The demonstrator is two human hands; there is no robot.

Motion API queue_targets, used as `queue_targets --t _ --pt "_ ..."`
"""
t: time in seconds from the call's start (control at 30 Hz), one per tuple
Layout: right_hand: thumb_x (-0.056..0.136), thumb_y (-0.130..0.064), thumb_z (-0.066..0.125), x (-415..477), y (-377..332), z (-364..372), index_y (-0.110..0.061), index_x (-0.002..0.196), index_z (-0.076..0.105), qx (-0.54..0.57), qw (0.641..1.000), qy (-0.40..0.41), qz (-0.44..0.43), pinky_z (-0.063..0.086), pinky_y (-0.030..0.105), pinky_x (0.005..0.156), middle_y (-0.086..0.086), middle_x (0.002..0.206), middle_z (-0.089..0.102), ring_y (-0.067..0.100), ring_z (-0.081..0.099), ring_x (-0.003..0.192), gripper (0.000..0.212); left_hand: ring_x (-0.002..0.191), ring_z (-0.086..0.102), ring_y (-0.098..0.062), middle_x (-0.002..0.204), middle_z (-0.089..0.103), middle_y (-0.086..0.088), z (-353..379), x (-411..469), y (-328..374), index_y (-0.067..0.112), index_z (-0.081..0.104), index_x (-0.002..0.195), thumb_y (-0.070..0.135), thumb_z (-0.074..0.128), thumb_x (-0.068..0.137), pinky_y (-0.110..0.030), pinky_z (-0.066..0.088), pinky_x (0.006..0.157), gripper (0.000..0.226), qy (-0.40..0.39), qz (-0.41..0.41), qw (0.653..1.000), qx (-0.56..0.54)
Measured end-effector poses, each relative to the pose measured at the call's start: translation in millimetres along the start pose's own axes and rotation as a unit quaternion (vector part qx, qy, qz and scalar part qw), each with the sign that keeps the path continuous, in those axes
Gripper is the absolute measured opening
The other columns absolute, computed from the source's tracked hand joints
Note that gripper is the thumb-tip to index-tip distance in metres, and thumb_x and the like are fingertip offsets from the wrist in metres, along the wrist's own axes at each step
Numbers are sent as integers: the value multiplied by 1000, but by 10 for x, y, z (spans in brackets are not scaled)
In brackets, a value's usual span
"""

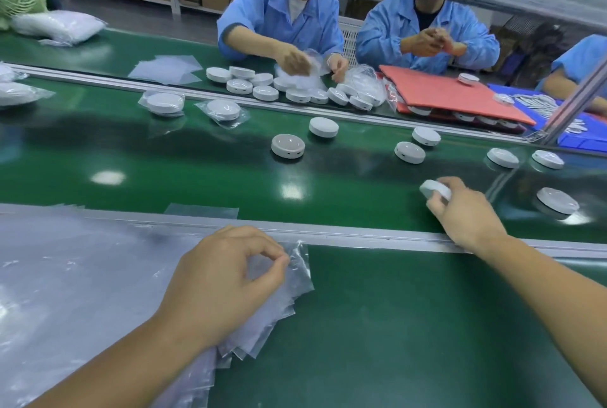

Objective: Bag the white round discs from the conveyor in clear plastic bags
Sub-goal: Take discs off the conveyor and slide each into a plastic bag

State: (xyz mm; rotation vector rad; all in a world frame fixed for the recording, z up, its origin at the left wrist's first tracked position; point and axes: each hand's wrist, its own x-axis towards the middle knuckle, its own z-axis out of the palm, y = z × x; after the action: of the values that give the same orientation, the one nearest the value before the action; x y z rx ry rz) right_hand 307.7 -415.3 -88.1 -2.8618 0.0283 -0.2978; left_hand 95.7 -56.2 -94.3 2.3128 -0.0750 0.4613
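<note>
Belt (197, 177) – seven loose discs (287, 146), two bagged discs (223, 109); right grip (466, 210) holds disc (433, 189), left grip (223, 279) pinches bag (300, 263).

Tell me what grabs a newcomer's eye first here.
The right hand grips a white disc at the green conveyor belt, right of centre. Nearer, the left hand pinches a clear bag from the stack. Loose discs dot the belt; bagged discs lie toward its far left.
</note>
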Motion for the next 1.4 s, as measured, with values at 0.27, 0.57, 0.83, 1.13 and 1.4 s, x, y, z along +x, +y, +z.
queue_targets --t 0.27,0.57,0.83,1.13,1.4 --pt "92 -24 55 -1232 -997 -158 -44 137 54 110 870 -36 -480 50 25 98 -21 143 51 9 60 121 50 94 64 5 93 67 36 15 12 2 48 70 85 55 56 80 -33 55 81 16 17 -23 999 -39" --pt "78 -33 87 -1601 -1406 -19 -31 97 79 477 834 25 -275 59 28 86 -16 102 78 9 74 95 21 100 68 0 110 71 24 36 -40 100 50 63 114 56 86 64 -9 50 80 55 -87 -19 968 -236" --pt "82 -41 80 -1575 -1753 -40 -40 96 81 524 805 -164 -224 57 23 73 -10 93 80 2 68 79 14 96 68 -8 107 72 14 54 -7 147 35 61 104 60 56 87 -41 57 77 31 31 -68 953 -294" --pt "109 -27 41 -316 -2008 107 -15 86 59 500 861 -45 79 42 31 59 0 74 64 16 57 67 31 131 29 5 127 36 38 3 -2 -59 50 46 124 59 47 94 -20 27 106 31 -52 51 997 40" --pt "108 -40 47 -446 -1937 300 -26 110 72 484 841 -235 51 51 27 69 -12 99 80 13 76 93 29 127 26 9 127 44 38 13 11 -176 52 60 123 72 39 90 -24 20 109 44 -152 57 973 162"
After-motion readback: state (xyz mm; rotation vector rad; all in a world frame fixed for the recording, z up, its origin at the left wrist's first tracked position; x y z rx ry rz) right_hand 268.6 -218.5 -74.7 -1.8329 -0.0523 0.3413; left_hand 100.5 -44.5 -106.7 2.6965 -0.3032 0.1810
